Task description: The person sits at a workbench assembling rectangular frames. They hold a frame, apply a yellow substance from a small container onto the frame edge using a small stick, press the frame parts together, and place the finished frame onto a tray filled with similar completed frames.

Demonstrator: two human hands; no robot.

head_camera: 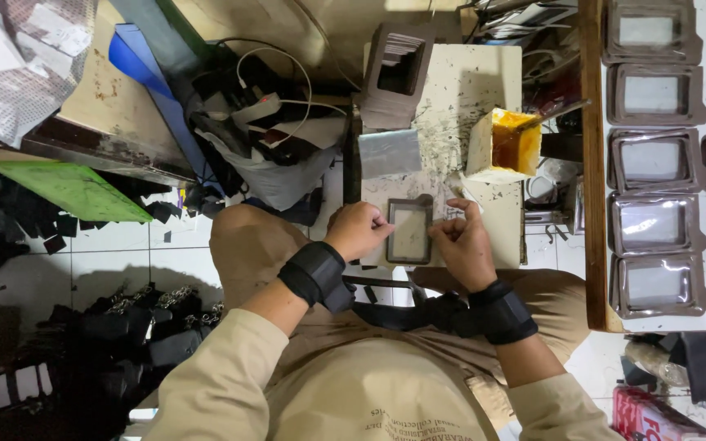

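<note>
A small grey-brown frame piece with a pale window (409,231) lies on the worn cream work board (467,90) over my lap. My left hand (357,230) is curled on the frame's left edge, and my right hand (461,242) grips its right edge with the fingers folded in. Both wrists carry black straps. A cut-open carton of orange glue (507,144) with a stick in it stands on the board just beyond my right hand. A clear plastic sheet (390,153) lies above the frame, and a stack of brown frames (398,75) sits at the board's far end.
A wooden-edged board (592,163) at right holds several finished frames with clear windows (652,220) laid in rows. At left are a green sheet (75,189), cables and a charger (259,102), and piles of black pieces (124,335) on the tiled floor.
</note>
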